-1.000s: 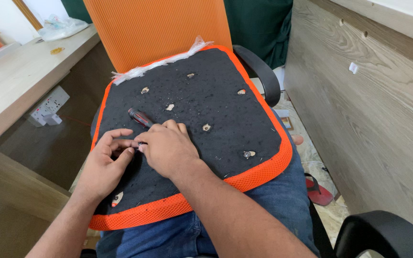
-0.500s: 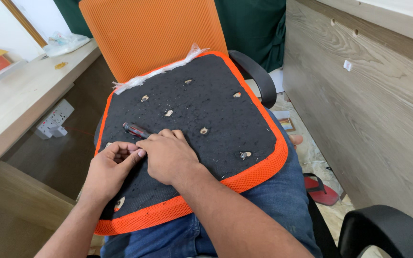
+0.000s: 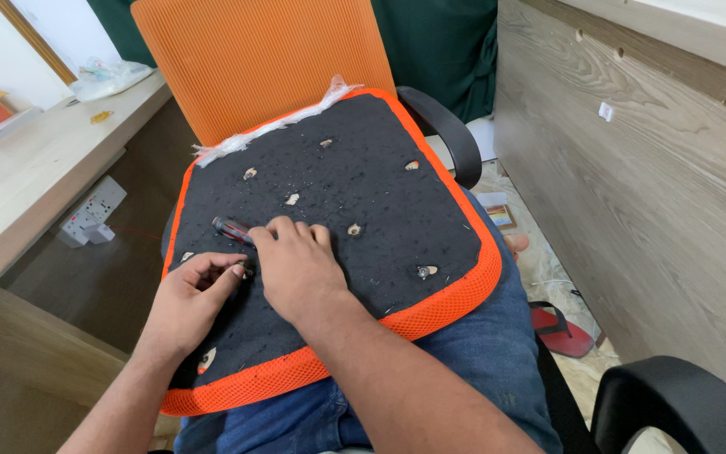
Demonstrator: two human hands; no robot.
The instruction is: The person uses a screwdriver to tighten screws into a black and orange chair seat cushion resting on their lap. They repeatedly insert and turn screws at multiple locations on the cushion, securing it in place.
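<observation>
A wood-panelled wall and a pale tabletop (image 3: 35,181) flank an upturned chair seat (image 3: 338,210) resting black underside up on the person's lap. The right hand (image 3: 296,269) closes on a dark-handled screwdriver (image 3: 233,229), tip down at a screw hole just left of the hand. Compared with half a second earlier, the left hand (image 3: 191,298) pinches closer at that hole, fingertips touching the tip; the fastener itself is hidden.

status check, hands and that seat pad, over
Right hand grips screwdriver. Left hand pinches at a hole beside it. Seat pad on lap. Nothing in the way.
</observation>
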